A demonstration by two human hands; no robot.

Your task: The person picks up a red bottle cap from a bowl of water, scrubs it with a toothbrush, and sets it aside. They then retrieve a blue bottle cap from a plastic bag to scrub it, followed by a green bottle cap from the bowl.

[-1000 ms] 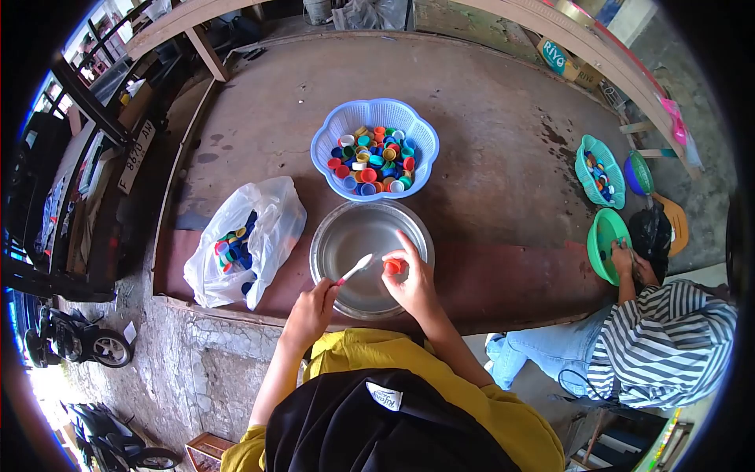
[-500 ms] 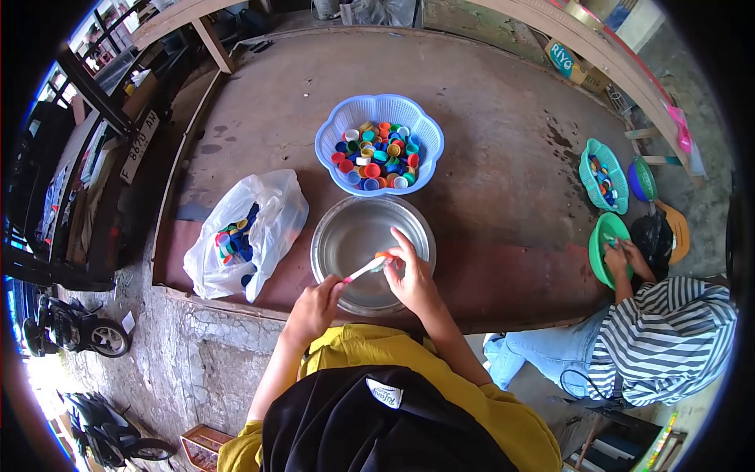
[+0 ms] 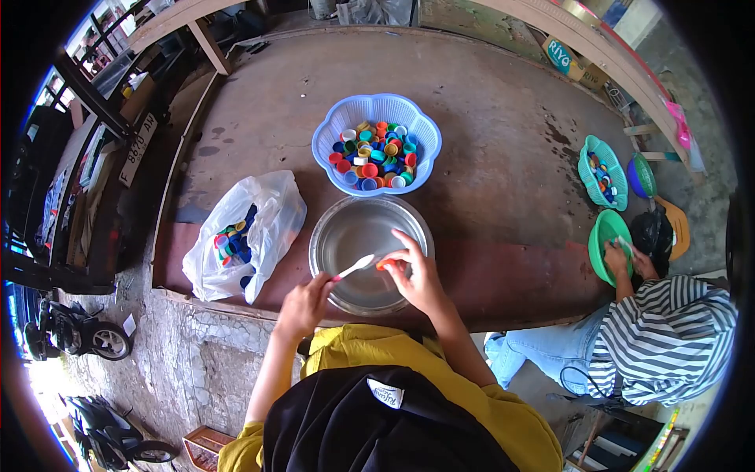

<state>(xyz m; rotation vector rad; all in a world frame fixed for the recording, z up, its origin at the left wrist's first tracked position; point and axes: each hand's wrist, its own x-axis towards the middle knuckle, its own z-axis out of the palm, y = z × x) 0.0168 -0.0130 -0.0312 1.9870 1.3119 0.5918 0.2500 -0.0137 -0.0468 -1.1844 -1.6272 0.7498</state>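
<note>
Head view, sole view.

1. Left hand: fingers wrapped around the pink handle of a toothbrush. The bristle end is angled up toward the other hand, which puts it within reach of the cap.
2. Right hand: fingertips pinched on one orange bottle cap, held over the near half of the metal basin, so drips would likely fall back into it.
3. Metal basin: round, appears to hold clear water, and sits on the wooden table directly in front of the person.
4. Blue basket: perforated, scalloped rim, filled with mixed-colour caps. It stands just beyond the basin, an easy reach.
5. Plastic bag: white, open, more caps inside, left of the basin.
6. Co-worker, striped sleeve: hands at a green bowl, with a small teal basket of caps beyond. What those hands hold cannot be told.
</note>
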